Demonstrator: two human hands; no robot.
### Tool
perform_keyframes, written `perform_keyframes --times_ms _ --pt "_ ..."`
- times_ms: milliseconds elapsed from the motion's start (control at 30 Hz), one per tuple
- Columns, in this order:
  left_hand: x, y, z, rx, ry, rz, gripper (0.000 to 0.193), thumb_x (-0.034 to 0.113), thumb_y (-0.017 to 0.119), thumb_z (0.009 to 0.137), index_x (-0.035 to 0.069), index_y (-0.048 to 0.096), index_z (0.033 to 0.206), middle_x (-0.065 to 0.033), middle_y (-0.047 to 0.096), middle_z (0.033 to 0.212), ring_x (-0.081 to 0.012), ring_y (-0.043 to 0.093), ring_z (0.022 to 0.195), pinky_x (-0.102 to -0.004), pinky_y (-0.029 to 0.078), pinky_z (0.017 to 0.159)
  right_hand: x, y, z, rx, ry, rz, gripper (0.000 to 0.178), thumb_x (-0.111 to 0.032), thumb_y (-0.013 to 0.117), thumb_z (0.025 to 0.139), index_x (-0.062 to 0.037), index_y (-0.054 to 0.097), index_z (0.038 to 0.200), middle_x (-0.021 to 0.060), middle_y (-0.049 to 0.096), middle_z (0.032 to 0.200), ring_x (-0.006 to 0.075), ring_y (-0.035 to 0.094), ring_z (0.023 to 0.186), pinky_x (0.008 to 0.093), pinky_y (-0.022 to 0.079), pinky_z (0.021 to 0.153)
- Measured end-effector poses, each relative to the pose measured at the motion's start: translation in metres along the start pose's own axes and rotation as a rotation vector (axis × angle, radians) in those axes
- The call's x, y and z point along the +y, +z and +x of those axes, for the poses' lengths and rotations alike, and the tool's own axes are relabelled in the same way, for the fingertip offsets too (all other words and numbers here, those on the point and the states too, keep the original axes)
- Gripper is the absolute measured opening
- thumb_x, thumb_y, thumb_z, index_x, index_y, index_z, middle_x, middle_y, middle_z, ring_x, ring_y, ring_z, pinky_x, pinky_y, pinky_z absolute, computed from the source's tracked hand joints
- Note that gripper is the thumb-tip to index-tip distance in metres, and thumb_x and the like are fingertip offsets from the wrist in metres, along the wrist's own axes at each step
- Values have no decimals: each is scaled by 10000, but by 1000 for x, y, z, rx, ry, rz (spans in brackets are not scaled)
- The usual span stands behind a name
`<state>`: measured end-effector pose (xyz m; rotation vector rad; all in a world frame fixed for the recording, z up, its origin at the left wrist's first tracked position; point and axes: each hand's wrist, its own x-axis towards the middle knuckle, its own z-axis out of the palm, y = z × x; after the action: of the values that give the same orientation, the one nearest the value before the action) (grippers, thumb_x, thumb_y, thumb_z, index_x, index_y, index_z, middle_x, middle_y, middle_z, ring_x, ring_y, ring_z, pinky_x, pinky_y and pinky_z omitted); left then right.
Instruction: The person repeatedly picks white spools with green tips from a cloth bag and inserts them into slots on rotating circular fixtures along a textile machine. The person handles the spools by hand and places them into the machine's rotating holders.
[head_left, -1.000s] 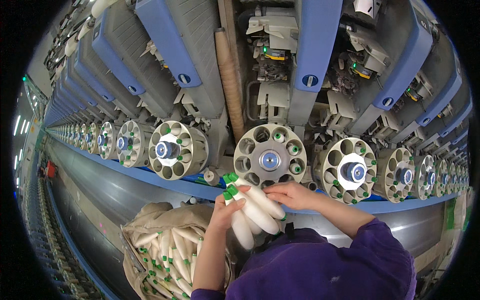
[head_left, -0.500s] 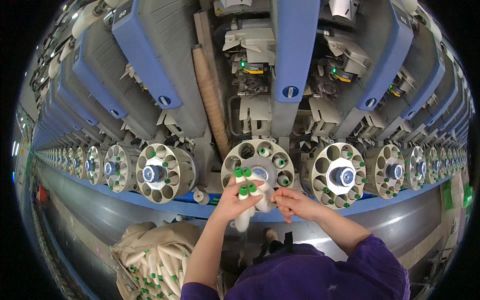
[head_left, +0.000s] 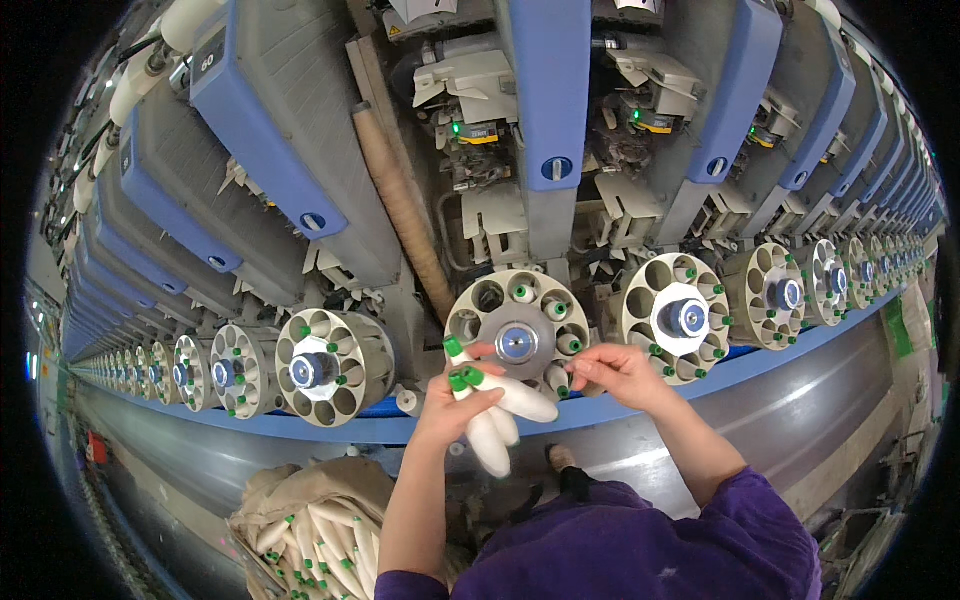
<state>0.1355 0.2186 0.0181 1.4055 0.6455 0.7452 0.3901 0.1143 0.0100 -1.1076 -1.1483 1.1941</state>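
My left hand (head_left: 455, 405) is closed around a bunch of white yarn bobbins (head_left: 488, 445) with green tips, held in front of a round bobbin magazine (head_left: 464, 328). Three green tips show above its fingers. My right hand (head_left: 612, 374) is at the magazine's lower right rim, thumb and forefinger pinched together beside the green tip of a bobbin (head_left: 557, 377) sitting in a pocket there. Whatever is between those fingertips is too small to make out. Several more bobbins stand in the pockets along the magazine's right side; its blue hub (head_left: 517, 343) is in the middle.
Similar magazines, such as one on the left (head_left: 335, 368) and one on the right (head_left: 664, 300), line the machine's blue rail (head_left: 330, 432). A cloth-lined container (head_left: 262, 492) full of green-tipped bobbins stands at lower left. A long brown tube (head_left: 400, 205) leans behind.
A bobbin now sits in the magazine's lower right pocket, and fewer green tips show in my left hand. My right hand has moved up and right to that pocket. The view has shifted.
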Motion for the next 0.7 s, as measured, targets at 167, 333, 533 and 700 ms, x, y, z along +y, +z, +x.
perform_keyframes --times_ms 167,333,533,700 --pt "-5 -18 -16 39 -7 -237 235 7 711 762 35 685 994 -90 526 1278 -192 525 1133 -350 447 918 -8 26 23 -37 -146 51 207 -165 569 954 12 672 985 41 672 795 96 621 748 252 510 720" --pt "-12 -20 -26 101 17 -247 245 8 712 762 30 678 1004 -90 520 1280 -193 538 1105 -348 451 916 -17 23 54 94 -153 7 197 -171 570 955 3 662 967 36 664 807 90 613 759 266 501 736" --pt "-14 -17 -29 99 21 -294 262 2 715 761 25 667 1018 -81 510 1280 -176 541 1085 -333 457 900 -8 42 50 -65 83 -37 264 -263 632 920 -48 666 1070 32 681 946 99 621 859 262 499 790" --pt "-14 -4 -27 179 67 -278 262 0 708 785 14 648 1040 -65 519 1250 -162 558 1049 -315 462 879 35 86 38 -125 163 128 336 -226 693 878 -27 655 1145 60 668 1076 103 599 949 254 488 839"
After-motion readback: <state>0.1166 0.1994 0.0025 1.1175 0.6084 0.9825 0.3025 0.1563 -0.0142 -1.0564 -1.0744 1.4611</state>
